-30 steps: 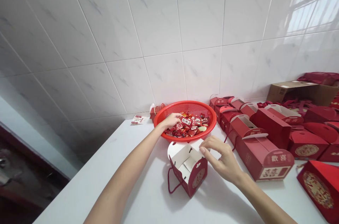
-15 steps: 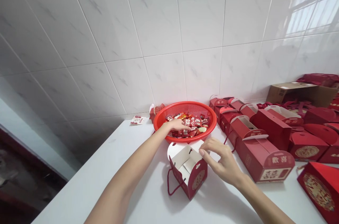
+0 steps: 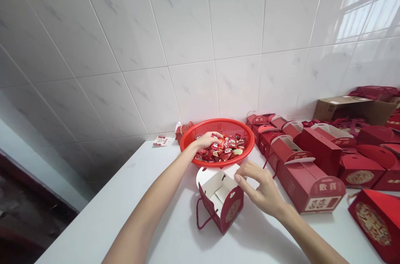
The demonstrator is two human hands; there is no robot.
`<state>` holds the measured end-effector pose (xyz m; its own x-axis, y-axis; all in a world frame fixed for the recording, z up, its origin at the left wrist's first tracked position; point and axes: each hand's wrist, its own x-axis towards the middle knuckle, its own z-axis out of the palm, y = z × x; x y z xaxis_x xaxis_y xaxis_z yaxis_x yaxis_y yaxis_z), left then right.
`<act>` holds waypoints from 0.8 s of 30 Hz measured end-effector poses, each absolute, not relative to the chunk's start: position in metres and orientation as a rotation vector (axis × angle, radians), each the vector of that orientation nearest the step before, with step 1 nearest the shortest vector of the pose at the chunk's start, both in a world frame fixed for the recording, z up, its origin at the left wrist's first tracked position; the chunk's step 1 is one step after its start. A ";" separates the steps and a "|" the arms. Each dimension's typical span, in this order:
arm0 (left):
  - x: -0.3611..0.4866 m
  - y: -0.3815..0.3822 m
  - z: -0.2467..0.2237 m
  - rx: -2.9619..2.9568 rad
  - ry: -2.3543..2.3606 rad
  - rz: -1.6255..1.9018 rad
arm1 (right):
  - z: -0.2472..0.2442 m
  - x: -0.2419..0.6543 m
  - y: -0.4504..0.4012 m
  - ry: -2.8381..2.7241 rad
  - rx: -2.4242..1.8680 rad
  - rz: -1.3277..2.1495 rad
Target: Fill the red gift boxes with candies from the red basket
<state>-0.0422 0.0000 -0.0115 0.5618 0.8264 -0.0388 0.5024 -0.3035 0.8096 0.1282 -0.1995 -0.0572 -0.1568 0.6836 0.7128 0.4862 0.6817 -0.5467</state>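
Observation:
My left hand point(image 3: 208, 140) is over the red plastic basket point(image 3: 186, 156), its fingers closed on red-wrapped candy point(image 3: 215, 139) above the pile of wrapped sweets point(image 3: 229, 145). In front of the basket stands a small open red box point(image 3: 231, 210) with white inner walls, its top flaps up and a dark red cord handle hanging on its left side. Inside the box only a folded white bottom shows. My right hand point(image 3: 258, 185) is at the box's right flap, thumb and fingers closed round its edge.
Rows of red gift boxes point(image 3: 312, 185) fill the right side of the white table point(image 3: 125, 197). A cardboard box point(image 3: 325, 110) stands at the back right. A printed card point(image 3: 161, 141) lies left of the basket. Behind is a tiled wall point(image 3: 190, 85).
My left hand has lifted slightly from the sweets, and candy now shows in its fingers. My right hand stays at the box flap.

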 end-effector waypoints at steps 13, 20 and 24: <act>-0.043 -0.003 -0.011 1.801 1.007 0.620 | -0.055 0.129 -0.200 -1.783 -0.943 0.238; -0.042 -0.006 -0.006 1.751 0.998 0.604 | -0.055 0.129 -0.200 -1.784 -0.938 0.249; -0.039 -0.003 -0.007 1.808 0.979 0.620 | -0.055 0.128 -0.200 -1.798 -0.932 0.229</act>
